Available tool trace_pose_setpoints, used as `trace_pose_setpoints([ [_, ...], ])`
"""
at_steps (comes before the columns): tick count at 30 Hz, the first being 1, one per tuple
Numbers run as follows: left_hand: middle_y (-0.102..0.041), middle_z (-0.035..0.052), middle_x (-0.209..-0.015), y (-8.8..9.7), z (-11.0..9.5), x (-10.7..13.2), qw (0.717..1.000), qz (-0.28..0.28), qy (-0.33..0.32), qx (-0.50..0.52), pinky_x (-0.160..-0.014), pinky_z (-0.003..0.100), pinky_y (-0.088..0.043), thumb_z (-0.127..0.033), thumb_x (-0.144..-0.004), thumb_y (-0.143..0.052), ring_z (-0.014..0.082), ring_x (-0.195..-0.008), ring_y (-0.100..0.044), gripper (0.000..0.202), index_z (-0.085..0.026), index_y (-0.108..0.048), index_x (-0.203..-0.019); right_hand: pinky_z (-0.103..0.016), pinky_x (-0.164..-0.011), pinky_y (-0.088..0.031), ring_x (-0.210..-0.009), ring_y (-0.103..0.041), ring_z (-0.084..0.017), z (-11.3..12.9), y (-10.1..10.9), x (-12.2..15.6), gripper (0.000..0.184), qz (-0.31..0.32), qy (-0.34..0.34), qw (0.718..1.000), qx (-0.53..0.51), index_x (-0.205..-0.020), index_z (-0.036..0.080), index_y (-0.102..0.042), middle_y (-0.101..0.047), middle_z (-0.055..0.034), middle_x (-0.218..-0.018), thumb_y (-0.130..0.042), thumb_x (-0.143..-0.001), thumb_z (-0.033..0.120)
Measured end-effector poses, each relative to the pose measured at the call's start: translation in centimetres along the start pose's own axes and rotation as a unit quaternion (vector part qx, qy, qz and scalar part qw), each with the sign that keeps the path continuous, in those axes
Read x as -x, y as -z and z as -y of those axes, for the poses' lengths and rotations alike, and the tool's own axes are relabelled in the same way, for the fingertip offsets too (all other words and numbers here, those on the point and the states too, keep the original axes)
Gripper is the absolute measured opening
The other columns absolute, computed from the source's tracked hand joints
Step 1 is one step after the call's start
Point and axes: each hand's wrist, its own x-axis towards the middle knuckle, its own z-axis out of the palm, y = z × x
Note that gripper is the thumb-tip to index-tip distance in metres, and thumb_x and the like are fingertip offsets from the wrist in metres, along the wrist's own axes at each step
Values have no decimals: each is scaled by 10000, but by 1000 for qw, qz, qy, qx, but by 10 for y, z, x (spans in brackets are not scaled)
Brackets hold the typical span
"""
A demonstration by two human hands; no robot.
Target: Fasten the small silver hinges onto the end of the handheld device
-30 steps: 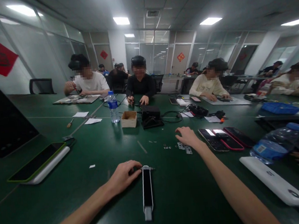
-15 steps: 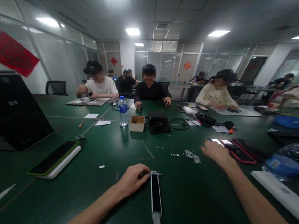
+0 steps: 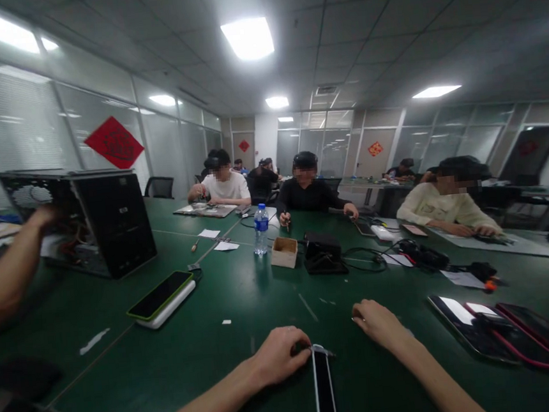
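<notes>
We find the left hand (image 3: 280, 356) at 12 o'clock, fingers narrowed on the top end of a slim black-and-silver bar (image 3: 324, 391). The bar lies flat on the green table (image 3: 249, 355), pointing toward us, and the grip appears placed to steady that end. The right hand (image 3: 378, 323) is empty and loosely curled at 1 o'clock, near the bar but not touching it; this position appears to keep it within easy reach.

At 3 o'clock lie several phones (image 3: 462, 324), set to one side, apparently to keep them away from the hands. At 10 o'clock a phone (image 3: 159, 292) rests on a white power bank (image 3: 170, 305). Beyond it stands a computer case (image 3: 112, 220), with a co-worker's arm (image 3: 5, 284) reaching toward it from 9 o'clock.

At 12 o'clock, farther out, we note a water bottle (image 3: 261, 231), a small wooden box (image 3: 284, 252) and a black unit (image 3: 323, 253) with cables (image 3: 366, 261). Its central position appears to suit the cable runs. Co-workers (image 3: 307, 193) sit across the table, their hands occupied at their own places.
</notes>
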Motion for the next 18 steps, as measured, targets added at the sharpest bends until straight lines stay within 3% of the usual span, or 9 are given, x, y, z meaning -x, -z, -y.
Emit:
trace_pose_setpoints([
  [9,-654,31,-883,9,-10,2,1000,4,3,-1,-682,232,-455,-237,-860,-558,149,-755,-594,150,-178,-652,-960,-288,-705,-457,-864,-624,-212,14,8,-5,230,-8,27,998,61,-861,123,-679,-651,-134,-962,-452,-833,98],
  [18,-639,33,-882,7,-8,0,1000,12,-9,7,-679,230,-452,-219,-873,-533,143,-748,-579,160,-148,-641,-967,-317,-740,-416,-883,-602,-248,20,3,-5,254,-37,42,989,137,-877,50,-659,-650,-178,-937,-431,-827,150],
])
